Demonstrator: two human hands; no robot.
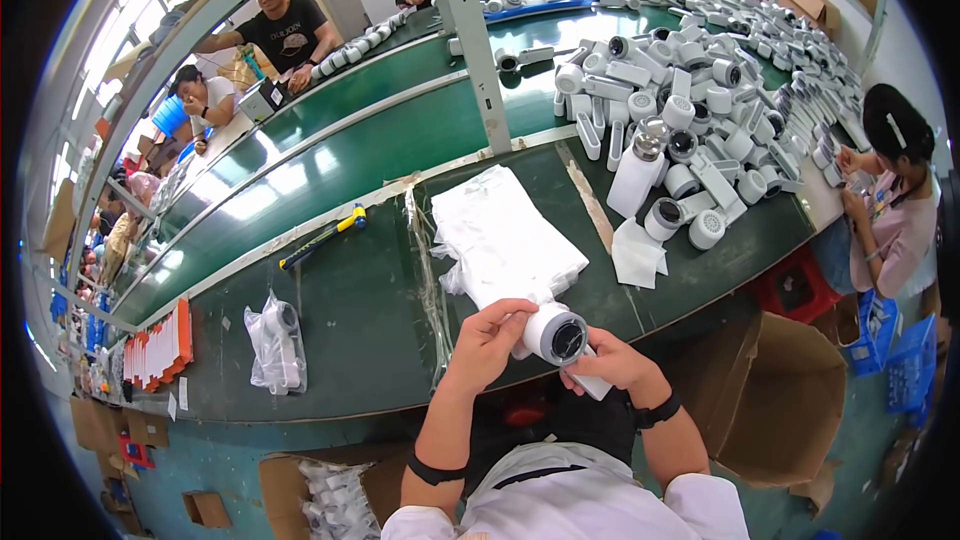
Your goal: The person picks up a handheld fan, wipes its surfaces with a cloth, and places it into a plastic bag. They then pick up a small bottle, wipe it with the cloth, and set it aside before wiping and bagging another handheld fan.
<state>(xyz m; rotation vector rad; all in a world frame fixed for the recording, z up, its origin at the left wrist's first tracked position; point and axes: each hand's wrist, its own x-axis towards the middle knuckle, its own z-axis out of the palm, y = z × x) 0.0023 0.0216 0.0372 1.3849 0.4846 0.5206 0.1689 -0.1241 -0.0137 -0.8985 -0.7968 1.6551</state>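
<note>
Close in front of me I hold a white handheld device [545,327] with a round head, a dark face and a flat handle. My left hand [490,340] is closed on the side of its head. The fingers of my right hand [612,364] are wrapped round the handle, which points down to the right. Just beyond it lies a stack of white plastic bags [505,235], spread flat on the dark green table [360,310]. Left of the stack, a similar device in a clear bag [277,345] lies on the table.
A large heap of white devices [690,90] fills the table's right side, with a clear-topped bottle [636,170] and white tissue [638,253] before it. A hammer [325,236] and orange-and-white boxes [158,345] lie left. Cardboard boxes [785,400] stand below. Several people sit around.
</note>
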